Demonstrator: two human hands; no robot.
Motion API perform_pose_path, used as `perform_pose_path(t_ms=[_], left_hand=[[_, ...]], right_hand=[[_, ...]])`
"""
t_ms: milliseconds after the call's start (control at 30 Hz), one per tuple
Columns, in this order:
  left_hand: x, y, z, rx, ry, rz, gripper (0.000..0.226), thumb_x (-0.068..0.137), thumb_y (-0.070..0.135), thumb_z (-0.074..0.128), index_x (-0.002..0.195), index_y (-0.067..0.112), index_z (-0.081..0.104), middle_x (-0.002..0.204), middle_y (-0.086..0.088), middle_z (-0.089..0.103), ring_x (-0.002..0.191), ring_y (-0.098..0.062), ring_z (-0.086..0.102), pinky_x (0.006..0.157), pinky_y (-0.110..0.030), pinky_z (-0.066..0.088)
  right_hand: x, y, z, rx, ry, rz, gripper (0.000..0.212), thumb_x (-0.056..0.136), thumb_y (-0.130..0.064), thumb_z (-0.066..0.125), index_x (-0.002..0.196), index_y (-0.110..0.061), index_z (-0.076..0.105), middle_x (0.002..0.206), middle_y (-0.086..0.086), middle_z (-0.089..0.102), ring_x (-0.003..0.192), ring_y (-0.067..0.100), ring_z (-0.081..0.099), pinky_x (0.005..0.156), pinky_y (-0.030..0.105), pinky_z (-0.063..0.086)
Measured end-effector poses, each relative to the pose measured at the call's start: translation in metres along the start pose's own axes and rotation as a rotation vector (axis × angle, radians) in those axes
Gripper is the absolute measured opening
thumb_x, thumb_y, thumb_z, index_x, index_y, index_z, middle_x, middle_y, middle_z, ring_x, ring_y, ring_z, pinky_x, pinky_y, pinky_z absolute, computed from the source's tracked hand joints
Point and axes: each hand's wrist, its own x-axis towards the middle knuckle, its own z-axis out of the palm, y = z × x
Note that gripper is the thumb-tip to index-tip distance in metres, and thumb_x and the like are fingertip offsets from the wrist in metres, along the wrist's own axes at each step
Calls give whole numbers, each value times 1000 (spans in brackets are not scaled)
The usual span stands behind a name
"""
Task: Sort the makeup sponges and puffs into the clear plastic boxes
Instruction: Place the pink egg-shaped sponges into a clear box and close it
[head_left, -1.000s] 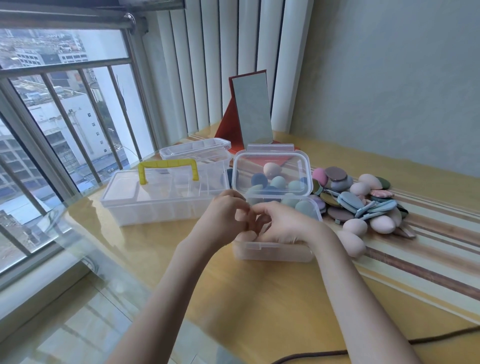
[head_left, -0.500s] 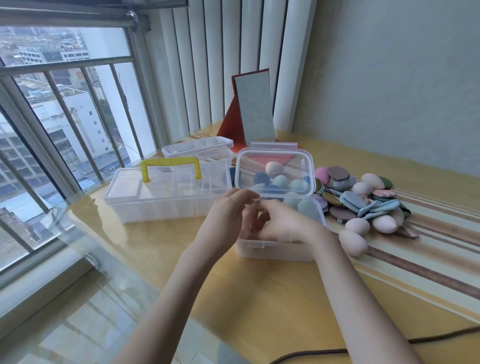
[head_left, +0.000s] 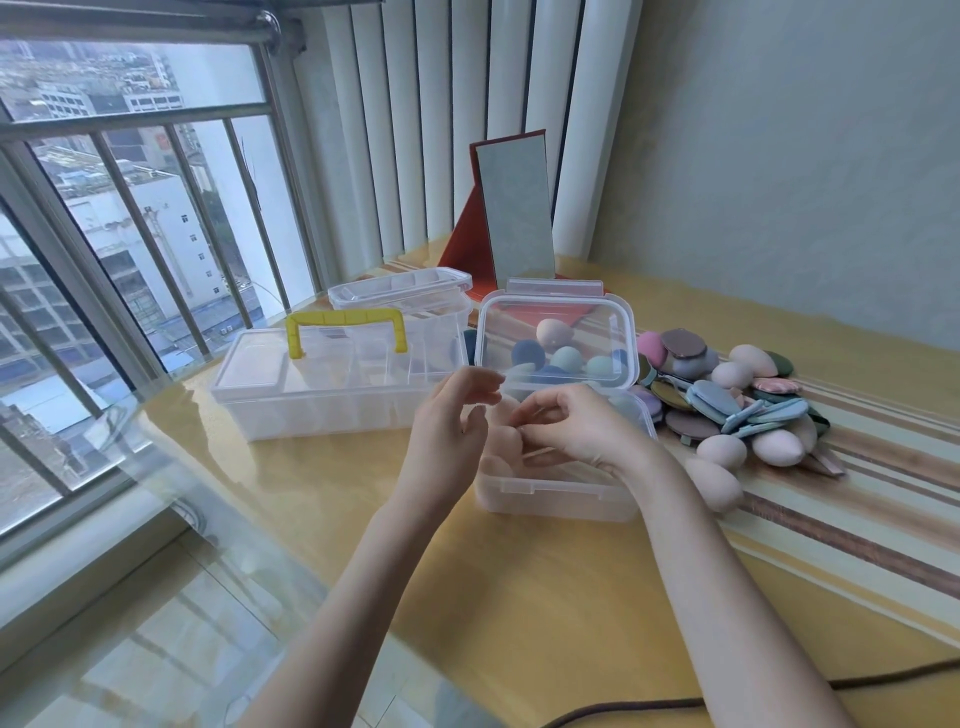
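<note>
The soft, light beige sponges (head_left: 506, 441) in the open clear box (head_left: 556, 493) at the desk's (head_left: 519, 597) middle look best pinched round the belly, as the right hand (head_left: 576, 431) seems to pinch one, left hand (head_left: 449, 426) loosely open beside it, the glossy top by a barred window (head_left: 130, 234).

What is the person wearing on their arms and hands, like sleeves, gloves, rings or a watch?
Nothing that shows. The left hand and right hand are bare, with no gloves, rings or watch in view, and both forearms are uncovered down to the picture's bottom edge, so no sleeve appears.
</note>
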Motion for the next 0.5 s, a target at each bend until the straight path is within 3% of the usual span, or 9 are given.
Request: perform_pose_path(t_ms=[100,167,300,400,500], left_hand=[[2,-1,-2,72,-78,10,31,78,-7,56,89,20,62,93,10,62,93,3,56,76,-4,39],[3,0,-4,127,-140,32,18,79,2,64,85,19,68,92,10,62,92,3,55,75,-3,36],[9,4,-11,244,-277,28,7,77,22,72,81,27,73,87,16,62,86,-1,56,78,-15,43],[14,8,-14,411,-363,53,10,76,32,70,85,35,72,87,16,65,90,-7,57,87,-33,44],[15,16,-12,597,-326,94,10,83,33,63,90,33,71,94,15,66,100,-8,53,89,-29,31]], right_hand=[[2,2,1,-143,-24,-25,17,93,-3,58,97,-16,68,94,10,73,84,18,72,73,30,60],[4,5,2,-224,25,-25,15,90,-4,60,91,-18,66,86,8,72,79,19,70,73,36,60],[7,7,6,-413,180,-102,18,86,-11,66,80,-21,52,74,4,64,66,21,65,72,45,59],[5,1,7,-495,190,-230,23,88,-13,64,98,-30,52,73,-1,57,66,17,59,70,41,58],[3,-1,8,-569,125,-256,56,92,-3,51,127,-46,49,73,-15,49,65,3,51,66,29,52]])
